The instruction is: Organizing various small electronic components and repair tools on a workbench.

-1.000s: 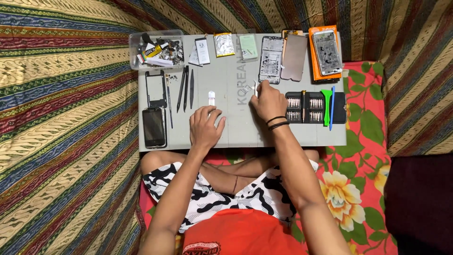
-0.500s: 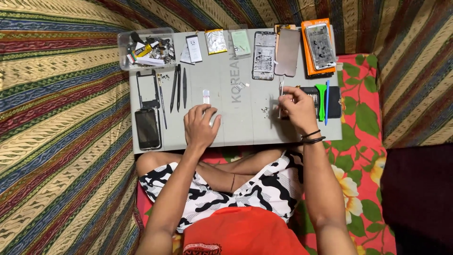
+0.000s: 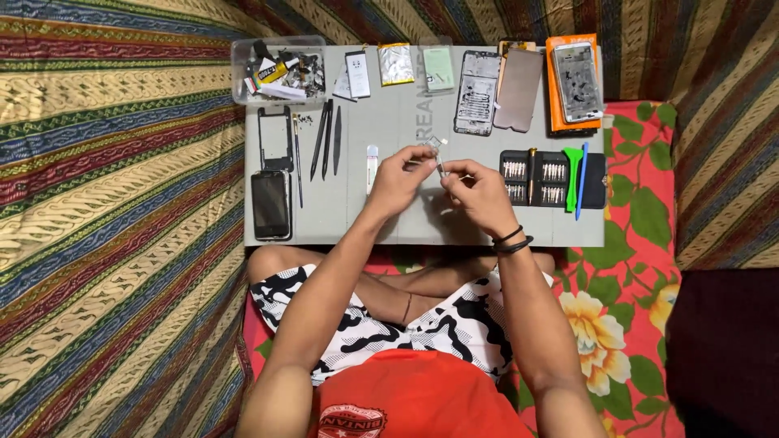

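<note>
Head view: we see the left hand [image 3: 399, 177] and right hand [image 3: 480, 193] pinching a small silvery metal part [image 3: 439, 165] over the grey desk [image 3: 389, 219]; opened phones lie unassembled, so we judge plenty remains.

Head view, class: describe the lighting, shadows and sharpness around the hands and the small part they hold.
Head view: even overhead light, no glare on the grey board; a soft shadow lies beneath the left hand and right hand; the small metal part between their fingertips is too tiny and blurred to identify; edges curve slightly from wide-angle distortion.
</note>
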